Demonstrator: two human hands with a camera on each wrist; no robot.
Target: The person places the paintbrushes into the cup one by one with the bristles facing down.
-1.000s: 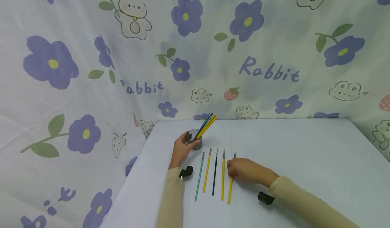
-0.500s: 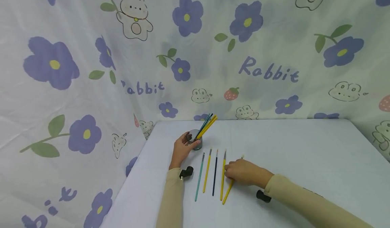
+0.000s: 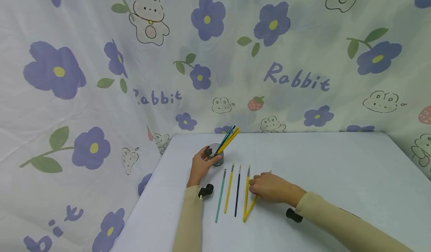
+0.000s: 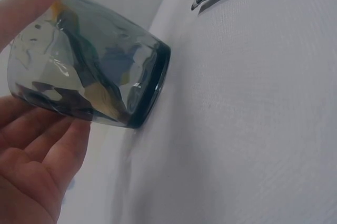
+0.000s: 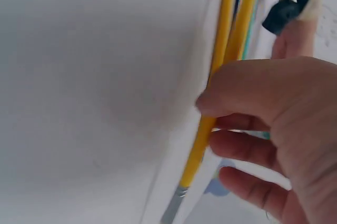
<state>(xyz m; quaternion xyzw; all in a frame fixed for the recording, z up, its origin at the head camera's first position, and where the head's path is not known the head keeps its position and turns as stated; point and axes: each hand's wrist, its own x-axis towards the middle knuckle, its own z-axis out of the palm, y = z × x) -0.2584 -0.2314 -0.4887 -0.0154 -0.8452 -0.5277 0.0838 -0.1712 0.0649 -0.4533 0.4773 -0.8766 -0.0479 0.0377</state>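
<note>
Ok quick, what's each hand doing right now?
Left hand: holds the glass cup.
Right hand: pinches a yellow brush lying on the table.

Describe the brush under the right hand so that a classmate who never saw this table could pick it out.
On the pale table, a row of brushes lies beside the glass cup. At the row's right end, the right hand grips a yellow brush. It alone lies slanted, its lower end meeting the next yellow brush.

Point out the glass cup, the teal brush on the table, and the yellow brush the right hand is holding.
glass cup point(image 4: 100, 71), left wrist view, on its side wall.
teal brush point(image 3: 220, 196), head view, on the middle of its handle.
yellow brush point(image 5: 202, 139), right wrist view, on its handle just below the thumb.
</note>
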